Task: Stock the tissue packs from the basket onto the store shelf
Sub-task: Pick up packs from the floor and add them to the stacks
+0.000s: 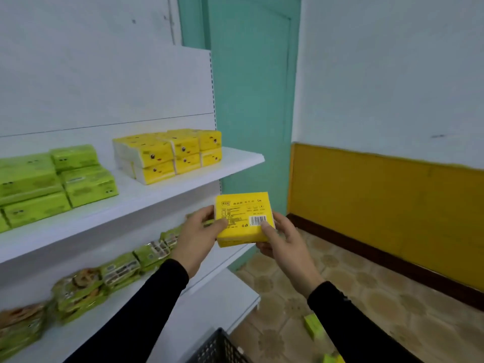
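Note:
A yellow tissue pack is held in the air below the right end of the upper white shelf, barcode side facing me. My left hand grips its left edge and my right hand grips its right edge and underside. On the shelf stands a block of yellow tissue packs, stacked two high, with green tissue packs to their left. A corner of the black basket shows at the bottom edge.
The lower shelf carries a row of green snack packets. A green pack lies on the tiled floor at the right, and another pack shows at the bottom edge. A teal door stands behind the shelf end.

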